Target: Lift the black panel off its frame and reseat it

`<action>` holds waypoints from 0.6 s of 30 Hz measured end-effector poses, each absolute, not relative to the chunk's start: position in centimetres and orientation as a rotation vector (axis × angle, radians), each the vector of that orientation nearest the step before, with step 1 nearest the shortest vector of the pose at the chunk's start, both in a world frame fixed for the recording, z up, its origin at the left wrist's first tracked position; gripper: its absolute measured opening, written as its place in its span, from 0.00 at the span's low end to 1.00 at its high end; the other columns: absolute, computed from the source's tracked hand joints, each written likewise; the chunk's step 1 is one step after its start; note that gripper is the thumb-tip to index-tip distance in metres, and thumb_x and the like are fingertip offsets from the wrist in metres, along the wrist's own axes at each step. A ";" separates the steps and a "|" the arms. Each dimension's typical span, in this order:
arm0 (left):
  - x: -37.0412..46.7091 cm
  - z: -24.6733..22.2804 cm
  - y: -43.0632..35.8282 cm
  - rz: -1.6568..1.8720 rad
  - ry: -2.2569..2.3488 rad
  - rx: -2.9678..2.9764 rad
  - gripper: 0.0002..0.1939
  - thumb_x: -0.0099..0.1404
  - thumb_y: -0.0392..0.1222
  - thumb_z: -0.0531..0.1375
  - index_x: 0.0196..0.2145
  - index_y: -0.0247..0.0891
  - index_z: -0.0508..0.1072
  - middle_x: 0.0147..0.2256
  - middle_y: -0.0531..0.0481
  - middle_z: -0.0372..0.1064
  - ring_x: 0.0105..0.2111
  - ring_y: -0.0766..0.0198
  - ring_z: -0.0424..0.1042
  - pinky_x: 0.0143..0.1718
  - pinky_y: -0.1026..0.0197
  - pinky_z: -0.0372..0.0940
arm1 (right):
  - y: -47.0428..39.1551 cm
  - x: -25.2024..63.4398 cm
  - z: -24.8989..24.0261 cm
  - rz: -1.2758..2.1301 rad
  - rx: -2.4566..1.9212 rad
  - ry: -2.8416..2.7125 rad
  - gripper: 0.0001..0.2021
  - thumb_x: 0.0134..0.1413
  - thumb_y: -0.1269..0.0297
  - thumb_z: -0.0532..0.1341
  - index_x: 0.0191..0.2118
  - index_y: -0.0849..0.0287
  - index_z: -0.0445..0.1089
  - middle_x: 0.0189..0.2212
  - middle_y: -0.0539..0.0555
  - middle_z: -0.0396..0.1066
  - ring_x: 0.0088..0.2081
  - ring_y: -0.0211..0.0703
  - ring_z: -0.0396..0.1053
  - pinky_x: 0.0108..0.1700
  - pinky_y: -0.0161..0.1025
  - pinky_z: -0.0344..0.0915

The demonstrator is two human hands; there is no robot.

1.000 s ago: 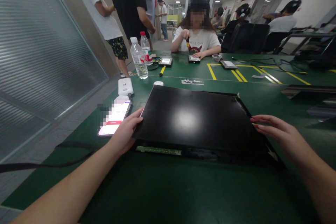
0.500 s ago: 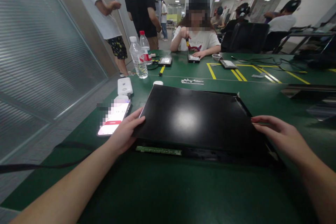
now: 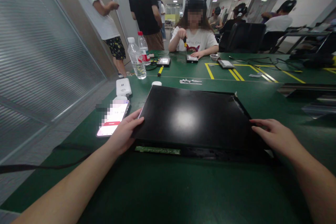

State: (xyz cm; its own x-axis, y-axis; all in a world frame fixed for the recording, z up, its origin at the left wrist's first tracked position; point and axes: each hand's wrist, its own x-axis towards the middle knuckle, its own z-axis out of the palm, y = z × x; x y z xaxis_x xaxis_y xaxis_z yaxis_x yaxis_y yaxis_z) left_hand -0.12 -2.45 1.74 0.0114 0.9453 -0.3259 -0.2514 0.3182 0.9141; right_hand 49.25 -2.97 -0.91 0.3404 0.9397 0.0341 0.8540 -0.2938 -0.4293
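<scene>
A black display panel [image 3: 189, 119] lies face up in front of me, its glossy surface reflecting a ceiling light. Along its near edge runs a green circuit board strip [image 3: 157, 150]. My left hand [image 3: 127, 127] grips the panel's left edge, thumb on top and the other fingers partly hidden at the side and beneath. At the right edge, my right hand [image 3: 273, 133] pinches the panel's rim between thumb and fingers. A dark film or frame shows past the panel's right and far edges.
Left of the panel lie a lit phone [image 3: 112, 119] and a white power bank [image 3: 123, 86]. Two water bottles [image 3: 137, 61] stand beyond. Across the green table [image 3: 183, 189], a person [image 3: 194, 35] holds a screwdriver over a hard drive [image 3: 192, 58]. Shiny sheets [image 3: 320, 106] lie at right.
My right hand has shifted slightly along the panel's right edge, its fingers a little closer together. The panel and my left hand stay nearly in place; the view moves slightly.
</scene>
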 end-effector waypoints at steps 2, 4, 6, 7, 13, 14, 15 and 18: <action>-0.1 1.7 -2.6 1.095 1.187 0.764 0.39 0.63 0.35 0.72 0.71 0.39 0.74 0.52 0.41 0.86 0.45 0.47 0.87 0.35 0.60 0.80 | -2.9 49.4 -1.2 0.301 -2.221 -1.638 0.20 0.52 0.50 0.60 0.41 0.53 0.85 0.44 0.63 0.81 0.38 0.56 0.77 0.47 0.54 0.74; 0.0 1.8 -2.6 1.088 1.200 0.757 0.41 0.63 0.35 0.72 0.72 0.39 0.72 0.52 0.40 0.86 0.46 0.46 0.87 0.37 0.57 0.82 | -2.9 49.5 -1.4 0.298 -2.207 -1.661 0.18 0.52 0.52 0.61 0.40 0.52 0.85 0.44 0.62 0.81 0.38 0.57 0.78 0.49 0.55 0.75; 0.0 1.9 -2.7 1.082 1.216 0.751 0.43 0.63 0.35 0.73 0.74 0.40 0.70 0.53 0.39 0.86 0.47 0.46 0.87 0.39 0.56 0.83 | -2.8 49.6 -1.7 0.317 -2.200 -1.667 0.17 0.51 0.53 0.62 0.39 0.53 0.85 0.44 0.62 0.81 0.38 0.57 0.78 0.49 0.57 0.76; 0.0 1.9 -2.7 1.081 1.222 0.747 0.44 0.63 0.35 0.73 0.74 0.40 0.70 0.53 0.39 0.86 0.47 0.46 0.87 0.39 0.56 0.83 | -2.8 49.6 -1.8 0.330 -2.196 -1.667 0.16 0.51 0.54 0.62 0.39 0.53 0.85 0.44 0.62 0.81 0.38 0.57 0.79 0.50 0.57 0.77; 0.1 1.9 -2.7 1.094 1.192 0.751 0.47 0.61 0.35 0.74 0.76 0.42 0.67 0.55 0.39 0.85 0.49 0.45 0.87 0.41 0.56 0.83 | -2.7 49.7 -2.5 0.325 -2.135 -1.659 0.15 0.51 0.57 0.61 0.39 0.54 0.84 0.45 0.61 0.81 0.38 0.55 0.79 0.50 0.55 0.77; 0.0 1.9 -2.7 1.093 1.186 0.753 0.48 0.61 0.36 0.75 0.76 0.43 0.67 0.55 0.39 0.85 0.49 0.45 0.87 0.41 0.56 0.83 | -2.7 49.7 -2.6 0.323 -2.133 -1.653 0.16 0.51 0.57 0.61 0.39 0.54 0.84 0.45 0.61 0.81 0.38 0.54 0.79 0.49 0.55 0.77; 0.0 1.9 -2.6 1.090 1.180 0.754 0.48 0.61 0.36 0.75 0.76 0.43 0.67 0.56 0.39 0.85 0.49 0.45 0.87 0.41 0.56 0.83 | -2.7 49.7 -2.7 0.325 -2.135 -1.646 0.16 0.51 0.56 0.61 0.40 0.54 0.84 0.45 0.61 0.81 0.38 0.54 0.78 0.48 0.54 0.77; -0.2 1.8 -2.6 1.078 1.162 0.762 0.49 0.61 0.37 0.75 0.77 0.44 0.66 0.57 0.39 0.84 0.51 0.45 0.86 0.41 0.57 0.82 | -2.7 49.9 -2.9 0.331 -2.150 -1.620 0.17 0.50 0.56 0.61 0.40 0.54 0.84 0.43 0.61 0.81 0.37 0.54 0.78 0.46 0.54 0.77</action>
